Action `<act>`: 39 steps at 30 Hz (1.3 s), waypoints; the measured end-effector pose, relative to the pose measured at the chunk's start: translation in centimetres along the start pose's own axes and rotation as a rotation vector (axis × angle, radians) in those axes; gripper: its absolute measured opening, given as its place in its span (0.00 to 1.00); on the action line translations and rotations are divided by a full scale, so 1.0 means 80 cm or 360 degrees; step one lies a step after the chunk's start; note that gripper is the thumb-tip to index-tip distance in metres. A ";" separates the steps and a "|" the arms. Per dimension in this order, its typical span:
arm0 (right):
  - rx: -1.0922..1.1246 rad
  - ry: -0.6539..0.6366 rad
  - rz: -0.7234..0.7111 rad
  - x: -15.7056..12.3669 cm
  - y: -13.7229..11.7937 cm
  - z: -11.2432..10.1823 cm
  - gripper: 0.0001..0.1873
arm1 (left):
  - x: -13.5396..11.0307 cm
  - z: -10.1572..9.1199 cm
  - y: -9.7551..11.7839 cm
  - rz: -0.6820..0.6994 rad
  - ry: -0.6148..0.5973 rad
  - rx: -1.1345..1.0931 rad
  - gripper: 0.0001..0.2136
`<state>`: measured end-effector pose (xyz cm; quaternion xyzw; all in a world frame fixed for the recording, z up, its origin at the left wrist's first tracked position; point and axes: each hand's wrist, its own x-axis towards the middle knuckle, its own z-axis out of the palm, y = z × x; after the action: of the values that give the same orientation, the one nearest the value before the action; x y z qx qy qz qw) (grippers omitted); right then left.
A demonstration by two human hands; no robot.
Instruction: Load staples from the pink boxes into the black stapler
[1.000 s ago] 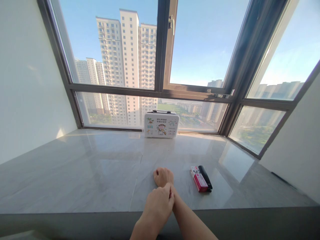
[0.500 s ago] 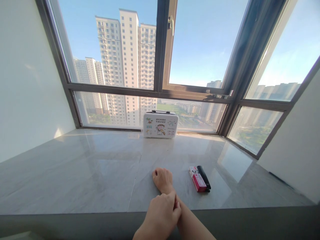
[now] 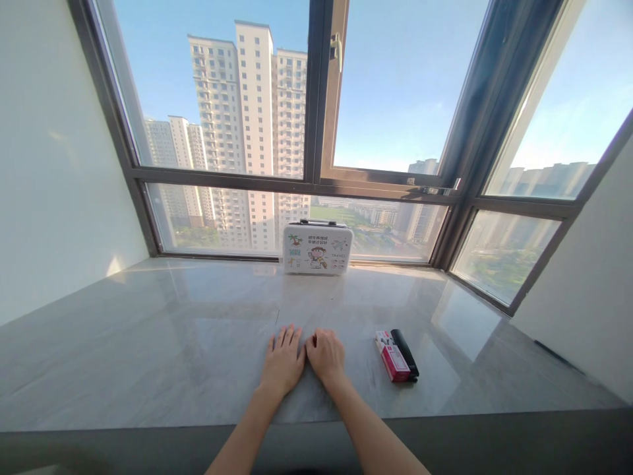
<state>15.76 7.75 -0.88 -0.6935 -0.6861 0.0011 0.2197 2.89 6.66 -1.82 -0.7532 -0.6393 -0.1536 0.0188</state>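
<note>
A: Where to look first?
B: At the left hand (image 3: 283, 361); laid palm down on the counter (image 3: 148, 356), with fingers straight and a little apart; clamped on nothing.
A: Why flat like that?
B: Perhaps for plain rest, or to take some weight off the arm; hard to be sure.
A: And the right hand (image 3: 325, 355)?
B: Set just beside the left, thumb side to thumb side; folded into a loose fist, fingers curled together; seemingly empty, though impossible to tell with the tips tucked under.
A: What to note nearby?
B: Look to the right of that fist for the pink pack (image 3: 393, 361) and, by its shape, a black stapler (image 3: 405, 355); laid lengthwise on the counter, side by side and apparently touching; probably paired to stay together, and near enough to reach easily, yet untouched.
A: And farther off?
B: See the white case (image 3: 318, 248); stood upright before the window (image 3: 222, 178), handle up, printed side facing the hands; likely kept at the back to stay out of the way.
</note>
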 end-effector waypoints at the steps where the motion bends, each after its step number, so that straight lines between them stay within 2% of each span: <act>1: 0.0004 0.0018 -0.0006 -0.001 0.000 -0.001 0.17 | 0.002 0.008 -0.003 0.0019 -0.0004 0.0035 0.24; 6: 0.0053 0.0049 -0.0085 -0.010 0.010 -0.004 0.18 | 0.007 0.027 -0.013 0.0070 -0.0009 0.0080 0.26; 12: 0.0005 -0.0129 -0.0150 -0.027 0.036 0.001 0.27 | 0.004 0.022 -0.015 0.0074 -0.0047 0.0104 0.27; 17: -0.0051 -0.0103 -0.0146 -0.045 0.051 0.004 0.29 | -0.002 0.020 -0.014 0.0080 -0.0036 0.0094 0.27; 39: -0.0050 -0.0106 -0.0146 -0.051 0.054 0.005 0.30 | -0.013 0.032 -0.014 0.0100 0.0052 0.0091 0.27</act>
<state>19.52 4.14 -3.76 -0.6642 -0.7241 0.0034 0.1858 2.22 6.44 -4.69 -0.7695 -0.6191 -0.1468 0.0556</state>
